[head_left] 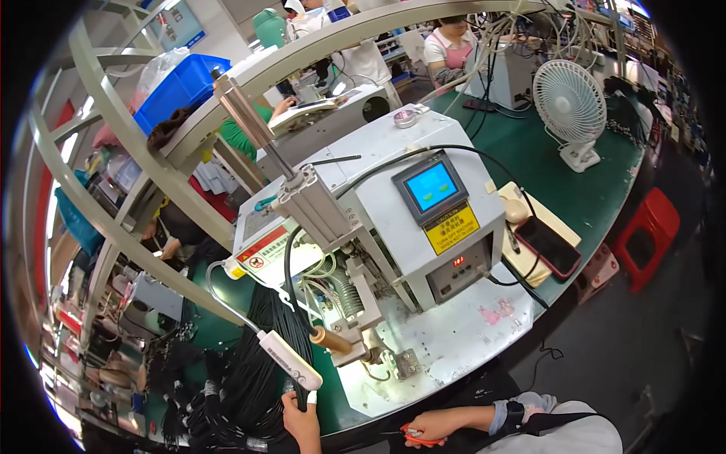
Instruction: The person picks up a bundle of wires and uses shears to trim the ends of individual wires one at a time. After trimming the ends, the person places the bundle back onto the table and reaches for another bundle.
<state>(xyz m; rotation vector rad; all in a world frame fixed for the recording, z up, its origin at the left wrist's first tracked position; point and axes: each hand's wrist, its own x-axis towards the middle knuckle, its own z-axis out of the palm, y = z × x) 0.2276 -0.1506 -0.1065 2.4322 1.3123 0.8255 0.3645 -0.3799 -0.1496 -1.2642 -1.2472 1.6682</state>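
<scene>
My left hand [301, 422] is closed at the near edge of a bundle of long black cables [265, 348], just below a white lamp head [289, 362]. A white cover sits on one of its fingertips. The fingers seem to grip cable ends, partly hidden by the hand. My right hand [429, 427] is wrapped round an orange-handled tool [418, 437] near the front edge of the bench; the tool's working end is hard to make out. In front of both hands stands a grey bench machine [423, 250] with a soldering-iron-like brown handle [331, 340] over its metal plate [439, 363].
A blue touchscreen [432, 188] faces me on the machine. Beyond it, a phone [548, 246] lies on a beige board, and a white fan [571, 106] stands on the green bench. A red stool [646, 238] is at the right. Other people work behind the metal frame [151, 204].
</scene>
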